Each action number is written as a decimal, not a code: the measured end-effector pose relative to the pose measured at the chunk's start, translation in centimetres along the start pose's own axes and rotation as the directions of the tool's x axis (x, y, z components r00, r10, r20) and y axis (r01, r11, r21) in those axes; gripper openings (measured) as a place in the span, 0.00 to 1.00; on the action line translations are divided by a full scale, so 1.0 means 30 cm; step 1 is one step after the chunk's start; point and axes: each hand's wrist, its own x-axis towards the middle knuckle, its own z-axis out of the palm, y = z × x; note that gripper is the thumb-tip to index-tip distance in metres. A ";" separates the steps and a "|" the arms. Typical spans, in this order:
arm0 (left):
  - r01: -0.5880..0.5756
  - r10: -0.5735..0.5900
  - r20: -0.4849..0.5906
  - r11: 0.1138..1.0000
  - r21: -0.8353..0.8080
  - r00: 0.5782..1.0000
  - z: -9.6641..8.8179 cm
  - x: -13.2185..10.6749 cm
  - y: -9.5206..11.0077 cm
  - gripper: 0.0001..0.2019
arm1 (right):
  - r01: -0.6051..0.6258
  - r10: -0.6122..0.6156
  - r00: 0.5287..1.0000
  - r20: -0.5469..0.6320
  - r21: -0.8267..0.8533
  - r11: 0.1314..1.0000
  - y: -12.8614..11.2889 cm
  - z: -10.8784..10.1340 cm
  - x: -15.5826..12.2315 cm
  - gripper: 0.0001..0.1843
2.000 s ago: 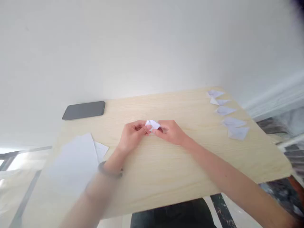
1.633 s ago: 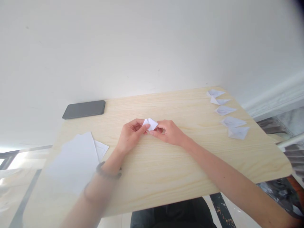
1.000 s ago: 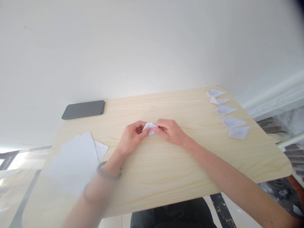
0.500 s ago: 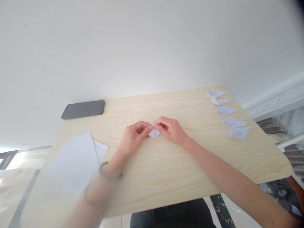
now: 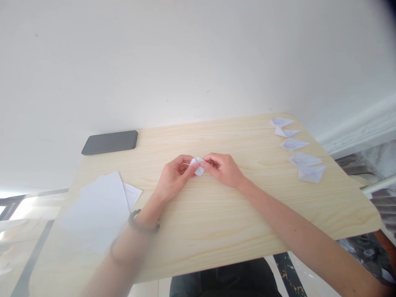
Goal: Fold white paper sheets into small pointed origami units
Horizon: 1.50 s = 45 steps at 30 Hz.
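Between my two hands, over the middle of the table, is a small piece of folded white paper (image 5: 198, 168) with creases down its face. My left hand (image 5: 177, 175) pinches its left side, thumb in front and fingers curled behind. On the other side my right hand (image 5: 223, 169) grips the paper's right edge between thumb and fingers. The fingers hide part of its outline. A dark bead bracelet (image 5: 142, 222) circles my left wrist.
Several folded white paper pieces (image 5: 294, 144) lie in a column along the right side of the wooden table (image 5: 216, 222). Loose white sheets (image 5: 99, 206) are spread at the left. A dark phone (image 5: 110, 142) rests at the back left by the white wall (image 5: 198, 62).
The folded paper has shifted slightly up between my fingers, and more of its upper part shows. My thumbs have moved a little lower relative to it.
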 end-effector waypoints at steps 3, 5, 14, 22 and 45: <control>0.032 -0.032 0.075 0.999 0.010 0.997 0.000 -0.002 -0.008 0.16 | -0.051 0.050 0.998 0.029 0.059 0.997 0.002 -0.002 -0.001 0.11; 0.043 -0.043 0.095 0.999 0.001 0.995 -0.001 0.001 -0.014 0.15 | -0.060 0.056 0.997 0.055 0.072 0.996 0.003 -0.004 -0.001 0.12; 0.087 -0.083 0.074 0.995 -0.041 0.994 -0.013 0.017 0.000 0.12 | -0.076 0.068 0.994 0.082 0.104 0.992 0.004 -0.013 0.004 0.14; 0.079 -0.078 0.033 0.996 -0.035 0.996 -0.010 0.017 -0.008 0.12 | 0.026 -0.023 0.997 0.067 -0.046 0.999 -0.001 -0.008 0.003 0.17; 0.012 -0.008 -0.069 0.998 0.057 0.998 -0.008 -0.002 0.006 0.17 | 0.119 -0.120 0.993 0.004 -0.127 0.985 0.002 -0.004 -0.003 0.13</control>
